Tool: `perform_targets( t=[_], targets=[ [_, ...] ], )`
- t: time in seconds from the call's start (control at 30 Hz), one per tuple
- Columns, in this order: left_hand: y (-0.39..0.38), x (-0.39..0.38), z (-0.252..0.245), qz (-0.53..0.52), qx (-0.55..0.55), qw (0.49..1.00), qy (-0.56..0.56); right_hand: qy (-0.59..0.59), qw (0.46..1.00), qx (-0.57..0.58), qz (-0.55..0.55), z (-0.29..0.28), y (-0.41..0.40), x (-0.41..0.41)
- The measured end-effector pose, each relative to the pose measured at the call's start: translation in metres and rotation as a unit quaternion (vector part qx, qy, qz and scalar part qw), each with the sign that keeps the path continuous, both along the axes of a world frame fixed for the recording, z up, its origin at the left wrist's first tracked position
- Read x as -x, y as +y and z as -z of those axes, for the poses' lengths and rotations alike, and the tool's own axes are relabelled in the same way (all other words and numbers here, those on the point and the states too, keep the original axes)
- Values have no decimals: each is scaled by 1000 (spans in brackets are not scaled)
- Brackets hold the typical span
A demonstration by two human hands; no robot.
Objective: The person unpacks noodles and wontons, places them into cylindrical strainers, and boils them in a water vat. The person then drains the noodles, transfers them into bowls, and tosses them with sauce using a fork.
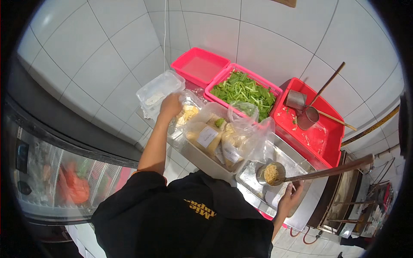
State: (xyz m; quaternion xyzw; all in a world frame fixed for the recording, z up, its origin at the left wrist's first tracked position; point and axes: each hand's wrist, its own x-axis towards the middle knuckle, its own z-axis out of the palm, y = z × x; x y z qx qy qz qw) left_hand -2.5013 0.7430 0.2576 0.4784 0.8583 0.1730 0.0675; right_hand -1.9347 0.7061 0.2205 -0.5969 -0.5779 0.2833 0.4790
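Note:
My left hand (171, 104) is over the edge between a translucent plastic tub (160, 84) of white powder and a clear bag of yellowish food (187, 113); its fingertips are blurred, and whether it holds anything is unclear. My right hand (289, 197) is at the metal tray's (300, 165) near right side, just below a noodle strainer's wooden handle (332, 168); its grip is unclear. The strainer basket (279, 174) holds yellow noodles (271, 173) and rests over the tray. Labelled plastic bags (233, 142) of pale food stand in a container between my hands.
Chopped leafy greens (246, 92) fill a pink basket at the back. Left of it stands a pink tub (205, 66). A red basin (322, 137) at right holds metal strainers (308, 118) with long handles. A glass-fronted display fridge (69, 180) is at far left; tiled walls (274, 38) enclose the back.

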Motion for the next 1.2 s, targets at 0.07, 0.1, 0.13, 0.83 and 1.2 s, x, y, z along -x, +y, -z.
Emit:
perform_targets(
  t=[0.07, 0.1, 0.13, 0.83, 1.2],
  targets=[
    [-11, 35, 68, -7, 115, 993, -18, -22, 996, -23, 89, -6, -5, 19],
    [-20, 41, 94, -9, 228, 973, -34, -32, 996, -21, 86, -6, -7, 23],
    [-27, 31, 100, -5, 230, 972, -42, -33, 983, -23, 180, 0, -14, 21],
    [-110, 73, 56, -6, -334, 397, -855, -147, 936, -205, -246, -64, 12, 317],
    [-127, 48, 15, 50, -252, 483, -837, 95, 804, 244, -534, -56, 22, 448]
  ],
)
